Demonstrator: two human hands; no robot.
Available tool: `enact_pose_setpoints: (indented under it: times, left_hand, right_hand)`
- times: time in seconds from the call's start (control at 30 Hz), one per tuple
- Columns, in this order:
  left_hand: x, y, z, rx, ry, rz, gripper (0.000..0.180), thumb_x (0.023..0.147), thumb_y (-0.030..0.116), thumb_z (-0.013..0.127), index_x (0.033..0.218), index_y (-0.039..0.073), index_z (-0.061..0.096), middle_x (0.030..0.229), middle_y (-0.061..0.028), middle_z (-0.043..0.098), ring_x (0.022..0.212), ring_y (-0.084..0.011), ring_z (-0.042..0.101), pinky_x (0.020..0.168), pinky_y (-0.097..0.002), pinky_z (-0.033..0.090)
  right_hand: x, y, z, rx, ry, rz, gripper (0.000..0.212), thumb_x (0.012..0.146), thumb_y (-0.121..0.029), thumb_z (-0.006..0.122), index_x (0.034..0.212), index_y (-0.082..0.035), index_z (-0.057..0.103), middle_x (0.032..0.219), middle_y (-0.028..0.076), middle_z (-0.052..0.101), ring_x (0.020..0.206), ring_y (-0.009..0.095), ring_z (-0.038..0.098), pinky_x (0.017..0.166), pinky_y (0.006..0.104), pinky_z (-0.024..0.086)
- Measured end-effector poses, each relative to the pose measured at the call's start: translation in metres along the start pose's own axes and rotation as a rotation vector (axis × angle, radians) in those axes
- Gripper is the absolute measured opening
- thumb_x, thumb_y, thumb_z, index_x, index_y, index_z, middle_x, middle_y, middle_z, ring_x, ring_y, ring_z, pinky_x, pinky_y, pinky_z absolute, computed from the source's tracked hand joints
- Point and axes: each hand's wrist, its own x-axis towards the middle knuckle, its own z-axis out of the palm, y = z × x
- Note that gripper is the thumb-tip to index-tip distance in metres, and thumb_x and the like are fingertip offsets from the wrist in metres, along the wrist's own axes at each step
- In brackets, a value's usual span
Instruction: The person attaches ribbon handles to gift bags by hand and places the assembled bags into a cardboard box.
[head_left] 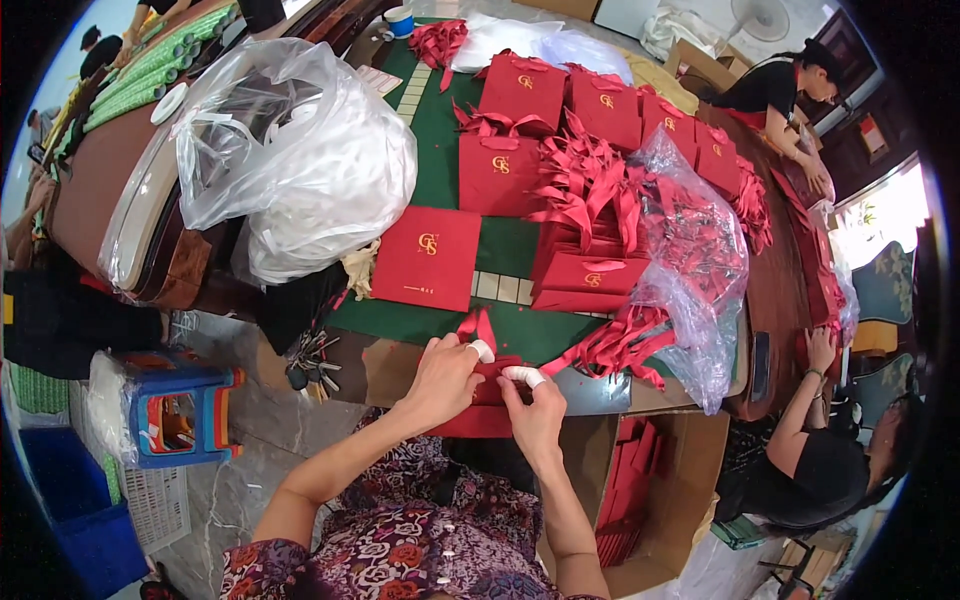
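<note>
I can see the person's left hand (438, 382) and right hand (538, 412) both pinching a red bag (478, 423) at the near edge of the green tabletop (388, 322), left of an open cardboard box (694, 470).

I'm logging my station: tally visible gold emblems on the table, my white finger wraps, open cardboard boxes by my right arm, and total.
Gold emblems: 7
White finger wraps: 2 (left hand, right hand)
Open cardboard box: 1
Total: 10
</note>
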Motion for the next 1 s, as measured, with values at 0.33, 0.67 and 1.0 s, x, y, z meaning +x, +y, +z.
enact_pose_setpoints:
  times: [0.33, 0.67, 1.0]
  left_hand:
    - [-0.001, -0.001, 0.001, -0.141, -0.011, -0.024, 0.024, 0.081, 0.006, 0.069, 0.104, 0.009, 0.067, 0.085, -0.0125, 0.061, 0.087, -0.0320, 0.055, 0.078, -0.0418, 0.039]
    - [-0.005, 0.004, 0.007, -0.094, 0.017, -0.024, 0.023, 0.080, 0.003, 0.066, 0.103, 0.008, 0.067, 0.083, -0.0123, 0.062, 0.086, -0.0322, 0.055, 0.079, -0.0419, 0.040]
    - [-0.007, 0.001, 0.011, -0.099, -0.003, 0.008, 0.022, 0.085, 0.010, 0.066, 0.106, 0.007, 0.068, 0.079, -0.0099, 0.063, 0.087, -0.0294, 0.056, 0.080, -0.0406, 0.041]
  right_hand:
    - [0.002, -0.006, -0.002, -0.096, 0.022, -0.094, 0.011, 0.080, -0.010, 0.076, 0.090, -0.007, 0.070, 0.081, 0.009, 0.068, 0.074, 0.030, 0.062, 0.070, 0.0401, 0.047]
    - [0.006, -0.005, 0.001, -0.189, -0.062, -0.171, 0.011, 0.081, -0.007, 0.074, 0.089, -0.004, 0.066, 0.080, 0.013, 0.067, 0.074, 0.032, 0.064, 0.069, 0.0427, 0.050]
    - [-0.001, -0.005, 0.000, -0.145, -0.037, 0.064, 0.017, 0.081, -0.014, 0.079, 0.091, -0.006, 0.068, 0.078, 0.010, 0.067, 0.074, 0.029, 0.065, 0.068, 0.0379, 0.051]
